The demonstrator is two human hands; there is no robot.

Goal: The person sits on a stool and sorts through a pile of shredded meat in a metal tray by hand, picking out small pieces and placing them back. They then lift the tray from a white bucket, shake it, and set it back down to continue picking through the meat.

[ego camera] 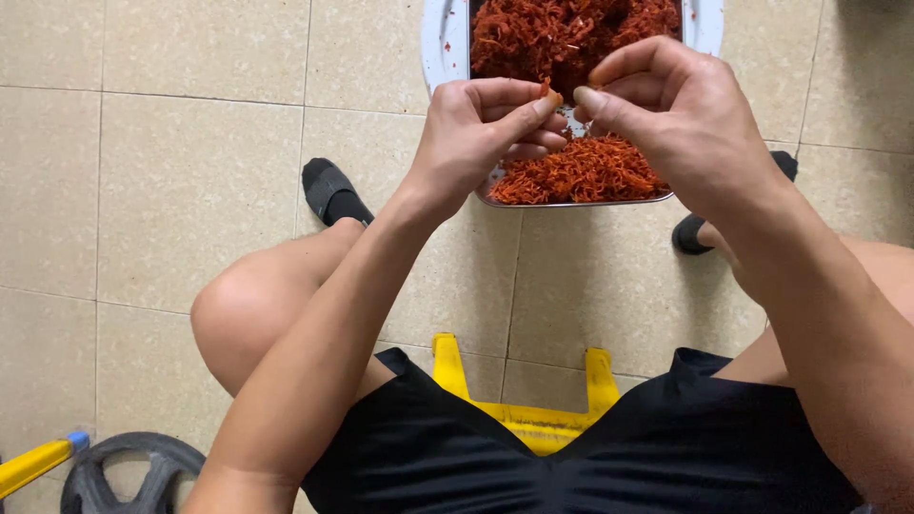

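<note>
My left hand [481,133] pinches a small red-orange strand [546,90] between thumb and forefinger. My right hand [681,114] is close beside it, fingertips curled toward the same strand; whether it touches the strand I cannot tell. Both hands hover over a metal tray [571,202] on the floor holding a heap of orange-red shredded strands [581,171]. Behind it, a white container [440,43] holds a larger pile of darker red strands [562,33].
I sit on a yellow stool [524,414] on a beige tiled floor [171,171], knees apart, feet in black socks [328,190] on either side of the tray. A black weight plate [129,471] and a yellow bar with a blue tip [38,462] lie bottom left.
</note>
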